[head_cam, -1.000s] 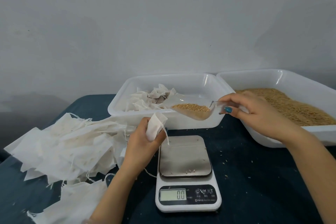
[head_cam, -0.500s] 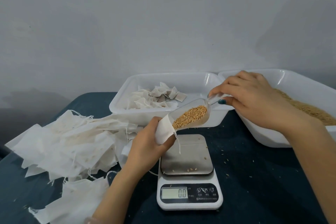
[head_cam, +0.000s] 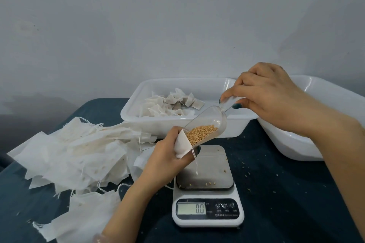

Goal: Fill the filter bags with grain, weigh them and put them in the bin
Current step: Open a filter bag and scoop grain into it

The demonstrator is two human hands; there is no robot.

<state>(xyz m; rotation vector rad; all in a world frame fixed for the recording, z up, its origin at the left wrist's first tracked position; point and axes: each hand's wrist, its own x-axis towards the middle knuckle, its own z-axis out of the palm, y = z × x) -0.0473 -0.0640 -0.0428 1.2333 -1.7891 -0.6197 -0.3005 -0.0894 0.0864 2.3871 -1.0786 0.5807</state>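
My left hand (head_cam: 167,157) grips a small white filter bag (head_cam: 182,147) above the scale, its mouth held open and its string dangling. My right hand (head_cam: 264,94) holds the handle of a clear plastic scoop (head_cam: 209,124), tilted steeply down so its lip sits in the bag's mouth. Golden grain (head_cam: 200,133) has slid to the scoop's lower end. The white digital scale (head_cam: 207,212) reads 0.0, with a few loose grains on its steel platform (head_cam: 205,167). Behind it, a white bin (head_cam: 138,104) holds several filled bags (head_cam: 173,103).
A heap of empty filter bags (head_cam: 75,156) covers the dark cloth at the left. A second white bin (head_cam: 292,144) stands at the right, partly behind my right arm. Stray grains dot the cloth (head_cam: 276,193) around the scale. A grey wall rises behind.
My right hand rose and tipped the scoop from near level to steeply downward. Its lip has gone into the bag's mouth, and the grain slid toward it. My left hand moved slightly right over the scale.
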